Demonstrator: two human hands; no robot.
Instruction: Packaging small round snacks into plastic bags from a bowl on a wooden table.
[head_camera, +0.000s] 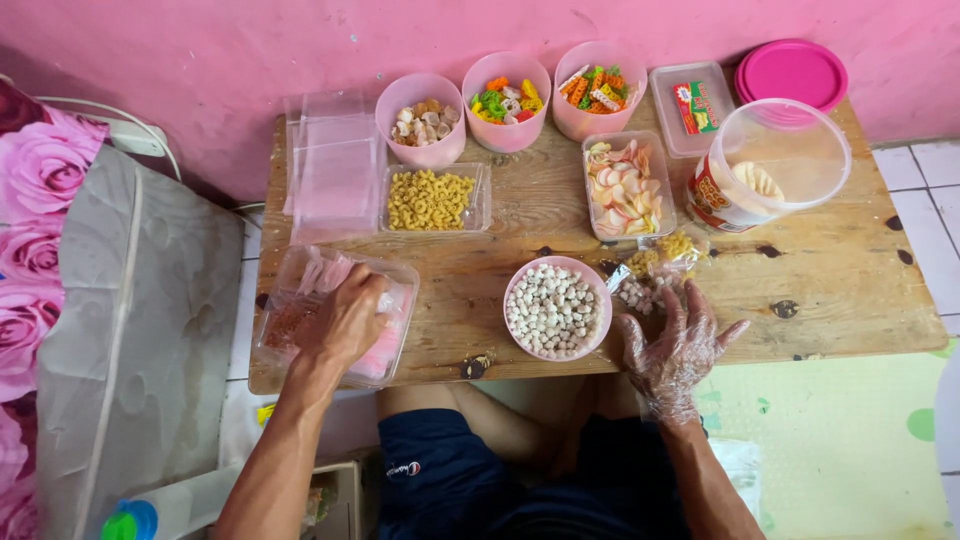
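The left hand (350, 315) reaches into the near-left clear tray (300, 265) of pink packets — grip unclear — while the gloved right hand (675, 345) hovers spread, empty, beside the pink bowl of pale pellets (556, 308) on the bench (830, 270).

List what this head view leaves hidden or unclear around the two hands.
- Head view: what the left hand grasps in the clear tray; its own fingers cover it.
- Head view: the small bag beyond the gloved right hand; its contents are too small to tell.
- Head view: the bottle at bottom left, cut off by the frame edge.
- Head view: the tall tub; its cloudy wall blurs what is inside.
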